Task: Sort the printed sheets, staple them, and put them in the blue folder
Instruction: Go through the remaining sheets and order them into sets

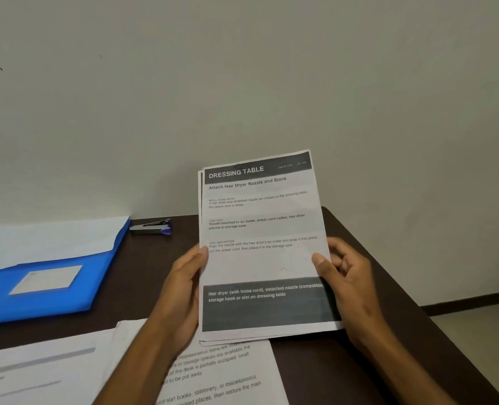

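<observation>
We hold a small stack of printed sheets (pixel 261 244) upright above the dark table (pixel 143 267), both hands on it. Our left hand (pixel 181 290) grips the left edge, thumb laid over the front of the top page and the fingers hidden behind. Our right hand (pixel 347 276) takes the right edge, its thumb pressed on the front near the dark lower band and the fingers curled round the back. The top page reads "DRESSING TABLE" in white on a dark header, with "Attach Hair Dryer Nozzle and Store" beneath it, and at the upper left we see the edges of more pages peeking out behind, not quite squared up. Whether a staple is in the stack we cannot tell. Over on the left the blue folder (pixel 67 276) lies open on the table, a pale label on its blue flap and white paper showing in its far part. Just beyond its right corner, against the wall (pixel 242 83), sits the stapler (pixel 152 227), grey with a purple end, well apart from both hands. Beneath our forearms more loose sheets (pixel 219 375) lie flat on the near part of the table, one with printed lines readable under the held stack, others spreading off to the lower left.
</observation>
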A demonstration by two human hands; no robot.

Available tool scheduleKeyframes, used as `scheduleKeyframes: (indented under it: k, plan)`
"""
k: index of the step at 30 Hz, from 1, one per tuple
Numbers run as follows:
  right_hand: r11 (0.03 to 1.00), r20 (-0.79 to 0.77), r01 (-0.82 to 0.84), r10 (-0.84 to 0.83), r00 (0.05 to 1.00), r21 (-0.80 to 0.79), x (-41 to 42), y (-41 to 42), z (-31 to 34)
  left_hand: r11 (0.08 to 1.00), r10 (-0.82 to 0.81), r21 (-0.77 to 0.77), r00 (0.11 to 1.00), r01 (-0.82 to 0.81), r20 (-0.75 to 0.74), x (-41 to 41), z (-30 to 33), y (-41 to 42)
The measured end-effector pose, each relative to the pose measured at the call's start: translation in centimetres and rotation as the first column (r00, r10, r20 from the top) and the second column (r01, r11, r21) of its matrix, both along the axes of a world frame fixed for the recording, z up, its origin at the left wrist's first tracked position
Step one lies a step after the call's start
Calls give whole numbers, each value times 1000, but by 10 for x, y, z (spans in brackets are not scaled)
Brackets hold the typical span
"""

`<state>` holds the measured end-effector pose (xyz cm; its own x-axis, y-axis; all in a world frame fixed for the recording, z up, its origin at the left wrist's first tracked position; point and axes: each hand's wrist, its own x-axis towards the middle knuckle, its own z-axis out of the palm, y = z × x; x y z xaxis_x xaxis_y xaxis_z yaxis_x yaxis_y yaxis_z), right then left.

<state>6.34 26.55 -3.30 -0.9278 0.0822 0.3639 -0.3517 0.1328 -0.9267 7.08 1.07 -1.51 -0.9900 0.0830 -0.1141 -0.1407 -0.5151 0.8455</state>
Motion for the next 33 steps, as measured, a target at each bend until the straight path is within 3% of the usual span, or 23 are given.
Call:
scheduleKeyframes:
  k: [12,33]
  plan:
    - [991,-1,81,-82,997,-102,-3,-1,-1,999,27,-32,999,-28,-27,-4,-6,-1]
    - [981,-61,196,-195,979,10,-4,2,-5,999,-9,-41,998,7,-57,-3,-7,-3]
